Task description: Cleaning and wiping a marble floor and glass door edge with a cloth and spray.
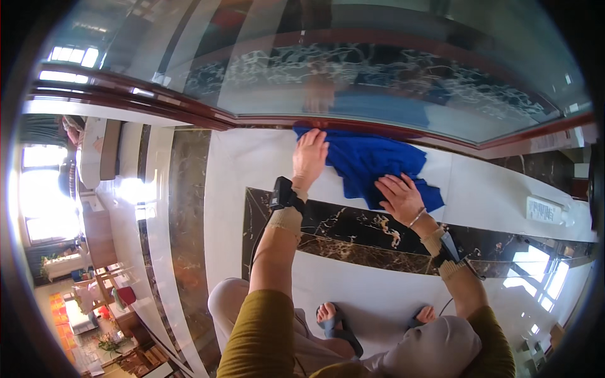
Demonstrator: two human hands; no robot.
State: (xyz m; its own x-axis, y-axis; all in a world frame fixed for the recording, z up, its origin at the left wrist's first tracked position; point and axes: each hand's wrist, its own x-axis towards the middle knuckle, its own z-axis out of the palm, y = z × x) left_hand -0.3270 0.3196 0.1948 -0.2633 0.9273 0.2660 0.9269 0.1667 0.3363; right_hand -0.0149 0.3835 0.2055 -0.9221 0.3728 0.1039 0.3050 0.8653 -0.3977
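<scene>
A blue cloth [368,156] lies spread and wrinkled on the white floor tiles, its far edge against the dark red frame [392,133] of a glass panel. On the cloth's upper left corner rests my left hand [309,155], palm down, fingers pointing at the frame. My right hand [401,198] lies flat on the lower right part of the cloth, its fingers slightly spread. Neither hand visibly pinches the fabric. The glass panel [359,61] mirrors the cloth and my left arm.
A white bottle [546,210] with a printed label lies on the tiles at right. Dark marble strips [368,227] cross the floor before my sandalled feet [338,323]. To the left, beyond a marble band [189,175], are furniture, a potted plant [109,344] and a bright window [47,193].
</scene>
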